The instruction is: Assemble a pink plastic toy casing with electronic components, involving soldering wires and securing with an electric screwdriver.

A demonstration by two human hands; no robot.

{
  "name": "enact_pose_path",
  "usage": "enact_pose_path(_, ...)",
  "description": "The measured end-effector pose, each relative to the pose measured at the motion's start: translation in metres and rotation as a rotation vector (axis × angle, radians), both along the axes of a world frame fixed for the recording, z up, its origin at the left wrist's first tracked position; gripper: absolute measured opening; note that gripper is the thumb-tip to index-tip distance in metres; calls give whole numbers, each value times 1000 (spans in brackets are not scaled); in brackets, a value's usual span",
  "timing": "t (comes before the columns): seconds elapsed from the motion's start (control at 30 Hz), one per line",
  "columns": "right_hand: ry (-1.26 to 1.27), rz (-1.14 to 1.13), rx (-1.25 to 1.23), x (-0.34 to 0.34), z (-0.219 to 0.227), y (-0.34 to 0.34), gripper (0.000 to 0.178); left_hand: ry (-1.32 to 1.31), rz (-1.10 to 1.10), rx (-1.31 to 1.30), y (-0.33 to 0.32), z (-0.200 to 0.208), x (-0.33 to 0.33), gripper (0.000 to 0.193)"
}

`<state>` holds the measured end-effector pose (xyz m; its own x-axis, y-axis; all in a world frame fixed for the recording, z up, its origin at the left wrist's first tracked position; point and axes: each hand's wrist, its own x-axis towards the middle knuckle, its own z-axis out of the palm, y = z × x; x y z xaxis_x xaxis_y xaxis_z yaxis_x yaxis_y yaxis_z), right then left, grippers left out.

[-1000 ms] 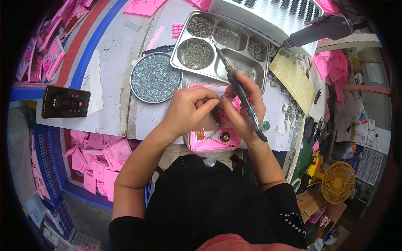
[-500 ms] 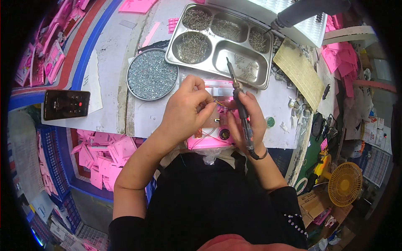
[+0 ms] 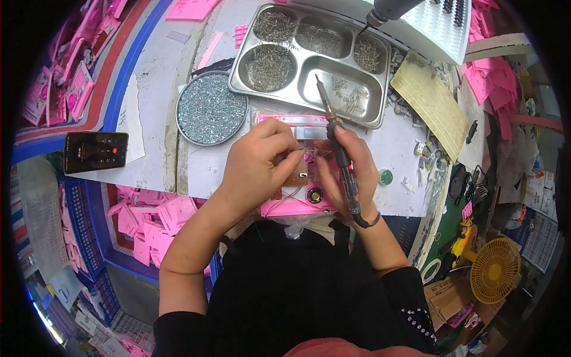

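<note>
My left hand (image 3: 257, 159) is closed in a pinch on the ends of thin coloured wires (image 3: 308, 152) above a pink plastic housing (image 3: 290, 208). A soldering iron (image 3: 341, 153) rests in my right hand (image 3: 364, 166), held between thumb and palm. Its bare metal tip points up and away, over the steel tray's edge. The right fingertips reach toward the same wires; whether they touch them I cannot tell. Inside the housing lie a brown board (image 3: 295, 180), a round black part (image 3: 314, 195) and a silvery grey block (image 3: 311, 132).
A steel compartment tray (image 3: 297, 98) of small metal parts stands ahead, beside a round dish (image 3: 212, 108) of screws. A dark power tool (image 3: 386, 11) hangs above the tray. A phone (image 3: 95, 152) lies at left; pink parts (image 3: 156, 223) fill a bin below. A yellow fan (image 3: 495, 271) stands right.
The view has shifted slightly. The iron's tip has moved a little left and up. My fingers stay together at the wires, and the left pinch holds.
</note>
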<state>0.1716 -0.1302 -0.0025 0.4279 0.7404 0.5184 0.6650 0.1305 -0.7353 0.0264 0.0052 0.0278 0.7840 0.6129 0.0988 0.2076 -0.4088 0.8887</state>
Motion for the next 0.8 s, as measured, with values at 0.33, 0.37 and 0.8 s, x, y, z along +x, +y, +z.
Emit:
enact_pose_path(0.33, 64, 43, 34, 2, -5, 9, 60, -68, -7, 48, -2, -12, 3, 10)
enact_pose_path(0.37, 67, 44, 29, 1, -4, 9, 60, -72, -8, 68, -2, -12, 3, 10)
enact_pose_path(0.8, -2, -1, -34, -1, -4, 5, 60, -40, 57, 102, -6, -11, 3, 7)
